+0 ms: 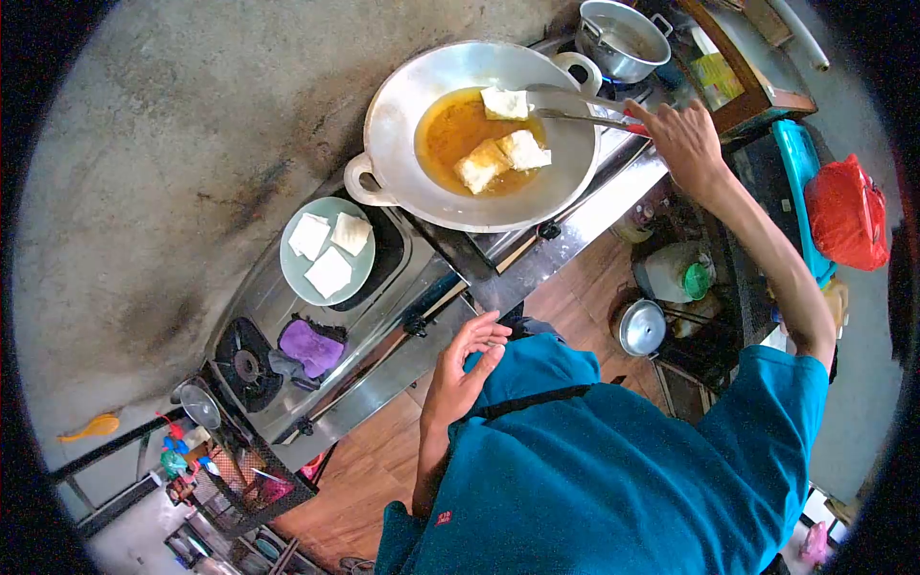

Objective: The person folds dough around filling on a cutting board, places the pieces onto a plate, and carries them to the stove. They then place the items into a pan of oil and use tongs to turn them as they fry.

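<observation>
My right hand [682,144] is closed around the red-handled end of metal tongs [585,117]. The tongs reach over a large silver wok [383,120], their tips at a white square piece of food [505,103]. Below it, two more pieces [498,163] lie in the brown-yellow oil [443,134], one browned on part of its surface. My left hand [466,369] hovers in front of my body by the stove's edge, open, fingers loosely apart and holding nothing. Left of the wok, a pale green plate [326,209] carries three white square pieces [329,272].
A lidless pot [623,40] stands right of the wok. A purple cloth [311,348] lies on the stove [383,305] near a black burner [247,364]. A red bag [847,213] is at the right, and a wire rack [240,484] with utensils at lower left.
</observation>
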`<state>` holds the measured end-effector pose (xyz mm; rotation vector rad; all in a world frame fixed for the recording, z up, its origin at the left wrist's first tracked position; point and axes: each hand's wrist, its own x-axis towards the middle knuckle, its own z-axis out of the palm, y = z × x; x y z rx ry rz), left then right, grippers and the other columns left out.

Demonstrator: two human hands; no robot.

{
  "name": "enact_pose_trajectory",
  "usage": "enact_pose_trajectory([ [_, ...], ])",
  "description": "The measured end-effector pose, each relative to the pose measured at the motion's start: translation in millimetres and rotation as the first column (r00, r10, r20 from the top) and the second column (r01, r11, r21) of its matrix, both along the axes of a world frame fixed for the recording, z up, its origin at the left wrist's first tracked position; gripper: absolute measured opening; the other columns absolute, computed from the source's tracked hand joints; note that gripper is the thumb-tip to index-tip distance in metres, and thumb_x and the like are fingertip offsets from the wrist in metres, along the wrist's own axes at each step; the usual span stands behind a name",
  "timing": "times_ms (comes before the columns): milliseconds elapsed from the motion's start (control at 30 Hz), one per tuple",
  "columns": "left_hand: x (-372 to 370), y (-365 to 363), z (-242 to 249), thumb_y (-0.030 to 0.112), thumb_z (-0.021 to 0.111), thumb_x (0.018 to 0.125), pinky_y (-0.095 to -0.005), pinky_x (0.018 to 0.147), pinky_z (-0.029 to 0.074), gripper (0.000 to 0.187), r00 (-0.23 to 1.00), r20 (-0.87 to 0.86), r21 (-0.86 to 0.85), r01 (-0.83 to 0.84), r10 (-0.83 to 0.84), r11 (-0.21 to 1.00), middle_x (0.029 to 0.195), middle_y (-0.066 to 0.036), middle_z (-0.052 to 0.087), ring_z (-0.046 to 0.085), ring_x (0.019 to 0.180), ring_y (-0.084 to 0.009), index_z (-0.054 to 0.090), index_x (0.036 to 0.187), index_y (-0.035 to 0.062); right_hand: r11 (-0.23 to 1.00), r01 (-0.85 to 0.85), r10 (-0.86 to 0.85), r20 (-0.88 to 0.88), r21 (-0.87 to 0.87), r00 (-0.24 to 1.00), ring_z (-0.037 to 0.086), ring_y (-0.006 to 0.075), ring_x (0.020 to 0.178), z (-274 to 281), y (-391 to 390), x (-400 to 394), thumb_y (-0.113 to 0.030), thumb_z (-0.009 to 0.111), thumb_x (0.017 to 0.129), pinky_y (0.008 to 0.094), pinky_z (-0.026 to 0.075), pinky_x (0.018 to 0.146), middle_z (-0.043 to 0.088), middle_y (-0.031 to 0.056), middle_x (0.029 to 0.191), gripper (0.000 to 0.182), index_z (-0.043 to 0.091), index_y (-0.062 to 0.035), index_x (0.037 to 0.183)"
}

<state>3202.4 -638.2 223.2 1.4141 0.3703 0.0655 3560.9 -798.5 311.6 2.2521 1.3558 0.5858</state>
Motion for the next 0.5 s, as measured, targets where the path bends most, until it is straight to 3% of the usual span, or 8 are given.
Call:
enact_pose_trajectory([
  [133,-2.2,2.8,0.9,0.014,0.057,0.088,-0.0306,0.085,0.043,0.042,1.000,0.000,-0.020,-0.006,0.006,1.000,0.110,-0.012,0.059,0.057,0.099,-0.0178,0.044,0.126,0.0016,0.988,0.121,-0.126,-0.041,-0.100,0.991,0.062,0.0197,0.063,-2.8,15.8,2.2,-0.010,0.054,0.081,0.0358,0.041,0.071,0.062,0.0054,0.076,0.051,0.041,-0.0162,0.129],
  [200,-3.3,3.1,1.9,0.015,0.056,0.088,-0.0308,0.085,0.043,0.042,1.000,-0.017,-0.017,0.005,-0.005,1.000,0.111,-0.012,0.059,0.057,0.099,-0.0181,0.044,0.126,0.0013,0.996,0.039,-0.037,0.031,-0.077,0.999,0.062,0.0188,0.065,-11.0,19.5,5.8,-0.011,0.053,0.082,0.0347,0.042,0.070,0.062,0.0053,0.076,0.049,0.042,-0.0178,0.129],
  [333,-8.5,0.5,-0.9,0.016,0.057,0.088,-0.0308,0.085,0.043,0.043,0.999,-0.040,-0.014,0.017,-0.018,1.000,0.111,-0.012,0.059,0.057,0.099,-0.0181,0.044,0.126,0.0013,0.997,0.056,-0.055,0.024,-0.058,0.998,0.062,0.0192,0.065,3.8,17.8,4.9,-0.011,0.053,0.083,0.0335,0.042,0.070,0.063,0.0051,0.075,0.049,0.042,-0.0204,0.130],
  [400,-9.6,1.0,-3.1,0.018,0.057,0.088,-0.0311,0.086,0.043,0.044,0.999,-0.035,-0.027,0.025,-0.026,0.999,0.111,-0.012,0.059,0.057,0.099,-0.0180,0.044,0.126,0.0013,0.989,0.095,-0.094,0.015,-0.117,0.996,0.061,0.0196,0.065,24.8,13.2,-0.3,-0.015,0.053,0.084,0.0332,0.042,0.069,0.063,0.0051,0.076,0.047,0.043,-0.0218,0.129],
  [500,-11.4,0.2,-5.0,0.021,0.058,0.088,-0.0314,0.086,0.043,0.045,0.999,-0.044,-0.021,0.029,-0.030,0.999,0.111,-0.012,0.059,0.057,0.100,-0.0181,0.044,0.126,0.0016,0.997,-0.007,0.011,0.046,-0.079,0.999,0.061,0.0194,0.066,39.9,2.0,-4.5,-0.023,0.053,0.085,0.0341,0.041,0.067,0.062,0.0032,0.075,0.043,0.046,-0.0227,0.127],
])
